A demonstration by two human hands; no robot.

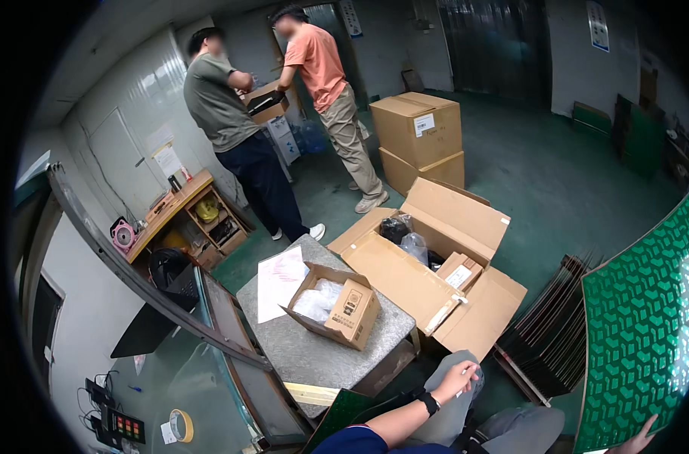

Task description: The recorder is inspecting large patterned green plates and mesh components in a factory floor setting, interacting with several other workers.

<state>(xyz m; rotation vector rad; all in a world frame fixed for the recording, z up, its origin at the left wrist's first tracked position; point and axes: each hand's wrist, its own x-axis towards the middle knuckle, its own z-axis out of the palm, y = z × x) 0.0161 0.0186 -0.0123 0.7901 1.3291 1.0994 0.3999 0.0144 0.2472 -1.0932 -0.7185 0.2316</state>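
My left hand point(456, 380), with a black band point(429, 402) at the wrist, rests over my grey-trousered knee. Its fingers are curled around a small white stick-like thing point(465, 371), too small to name. At the lower right, my right hand point(641, 437) grips the bottom edge of a large green board point(636, 325) covered in a repeating raised-looking pattern. The board stands tilted upright along the right side. Part of that hand is cut off by the picture's lower rim.
A small open carton point(356, 312) and a paper point(281, 281) lie on a grey table point(374, 352). Beyond are a large open carton point(405, 272), stacked boxes point(418, 136), a rack of thin boards point(545, 333), two people point(227, 113) and a glass-topped table point(208, 393) with yellow tape point(181, 425).
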